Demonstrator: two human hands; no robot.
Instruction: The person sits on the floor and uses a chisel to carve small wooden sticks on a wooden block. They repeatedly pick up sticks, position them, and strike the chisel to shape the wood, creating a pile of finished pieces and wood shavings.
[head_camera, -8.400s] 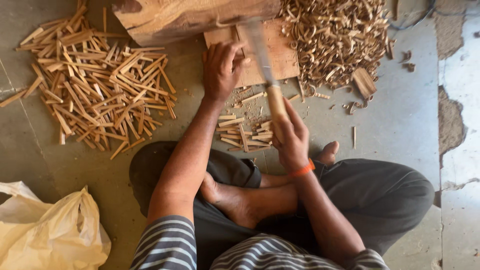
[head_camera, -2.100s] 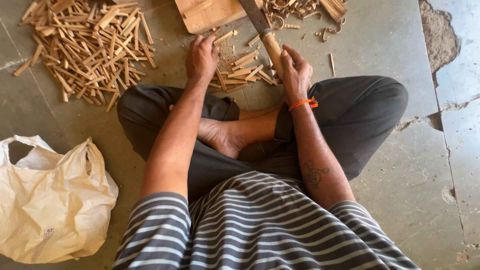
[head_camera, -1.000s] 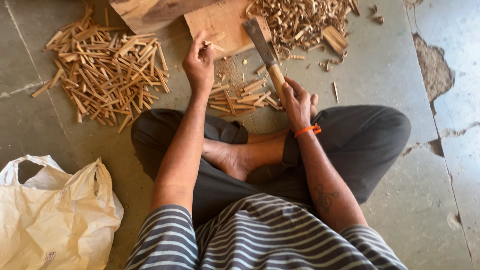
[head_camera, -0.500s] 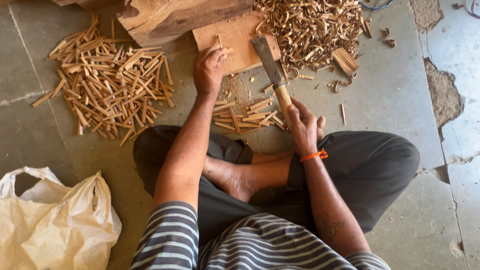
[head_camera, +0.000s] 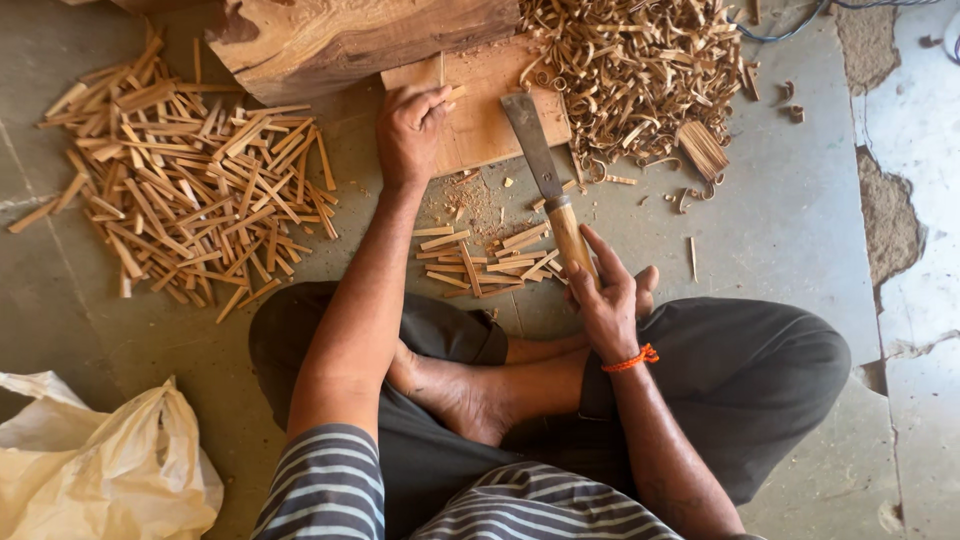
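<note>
Sitting cross-legged on the floor (head_camera: 780, 230), a thin wood stick (head_camera: 441, 72) is pinched upright on the far board (head_camera: 480, 110) by the left hand (head_camera: 408, 130); the chopper (head_camera: 548, 190) handle is gripped by the right hand (head_camera: 608, 300), blade resting on the board, just right of the stick.

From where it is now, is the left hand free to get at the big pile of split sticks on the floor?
Probably yes, once it lets go: the left hand is pinching a thin stick upright on the board, and only bare floor lies between it and the pile.

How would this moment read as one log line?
left hand: pinching thin wooden stick upright on flat wooden board | right hand: gripping wooden-handled flat blade | cut sticks on floor
</note>
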